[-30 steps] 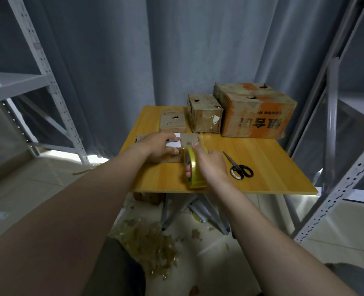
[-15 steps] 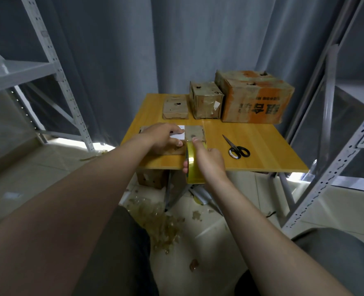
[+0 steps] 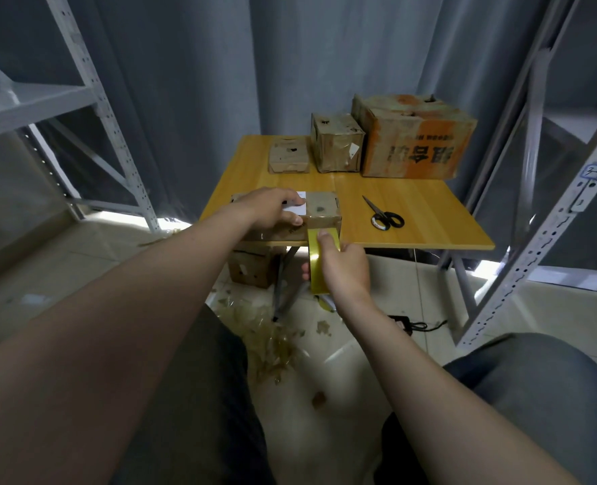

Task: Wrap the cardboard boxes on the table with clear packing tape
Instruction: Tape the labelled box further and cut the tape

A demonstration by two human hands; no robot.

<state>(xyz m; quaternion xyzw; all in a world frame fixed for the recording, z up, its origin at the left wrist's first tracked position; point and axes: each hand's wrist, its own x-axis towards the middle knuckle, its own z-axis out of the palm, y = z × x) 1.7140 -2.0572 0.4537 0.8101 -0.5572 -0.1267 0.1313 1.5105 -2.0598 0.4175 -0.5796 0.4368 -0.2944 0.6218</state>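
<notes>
A flat cardboard box [image 3: 321, 210] with a white label lies at the front edge of the yellow wooden table [image 3: 412, 211]. My left hand [image 3: 272, 210] presses down on its top. My right hand [image 3: 342, 267] grips a yellowish tape roll [image 3: 315, 264] below the table's edge, index finger on the strip where it meets the box's front face. Three more boxes stand at the back: a small flat box [image 3: 288, 157], a medium box [image 3: 337, 143] and a large orange-printed box [image 3: 414, 136].
Black-handled scissors [image 3: 383, 215] lie on the table right of the box. Grey metal racks stand at the left [image 3: 90, 96] and right [image 3: 549, 211]. Another box [image 3: 251, 269], tape scraps [image 3: 272, 341] and a black cable [image 3: 416, 325] lie on the floor.
My right hand has drawn the tape roll down from the box's top, over its front edge, to below the table. My left hand stays on the box. The camera has tilted downward.
</notes>
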